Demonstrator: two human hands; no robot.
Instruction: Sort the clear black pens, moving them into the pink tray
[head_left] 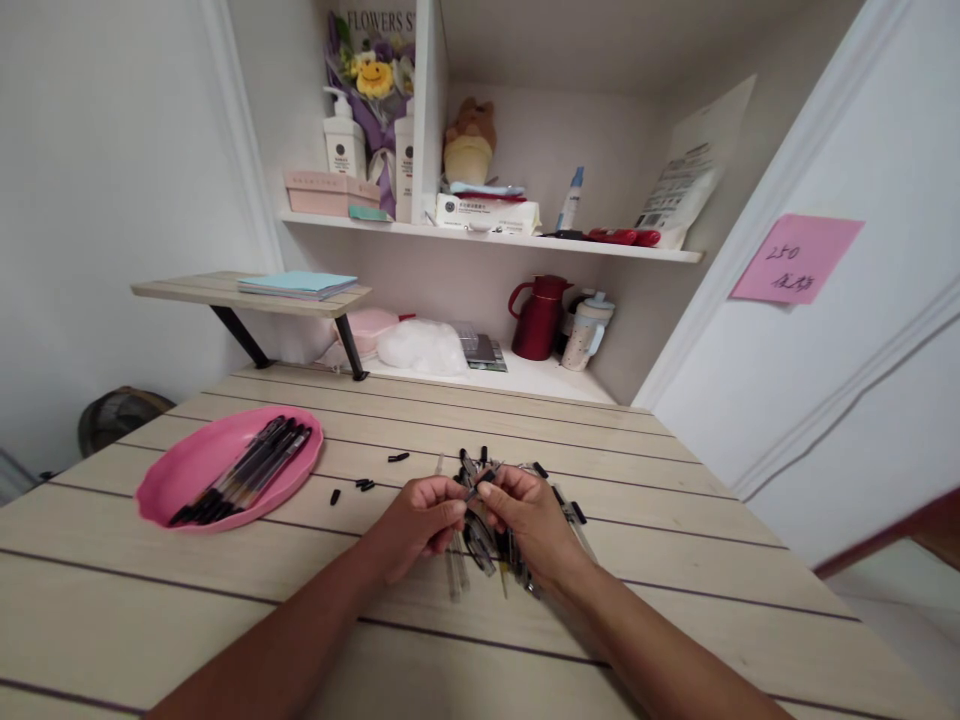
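While both hands meet to the right of the pink dish (159, 482), a dark pen piece (482, 484) is held between them. Short, slim and black, it is mostly covered, so its ends cannot be made out. The left hand (420, 518) has its fingers pinched together on one end; the right hand (534, 515) has its fingers clamped on the other.

Beneath the hands, well to the right of the dish, lies a loose heap of pen parts (480, 545): clear, straight tubes mixed with glossy black pieces, many overlapping. Nearer the dish, just off its right side, small black caps (335, 497) are scattered, stubby and smooth.

Inside the dish, a bundle of pens (262, 462) lies slantwise, with see-through barrels, black ends and an amber tint low down. The dish itself is oval, smooth and plastic-looking, with a wavy rim. Under it, the worktop (360, 670) has pale wood-look boards parted by dark lines. Behind the dish, pale blue papers (296, 284) lie flat on a raised wooden stand (187, 287) with black legs.
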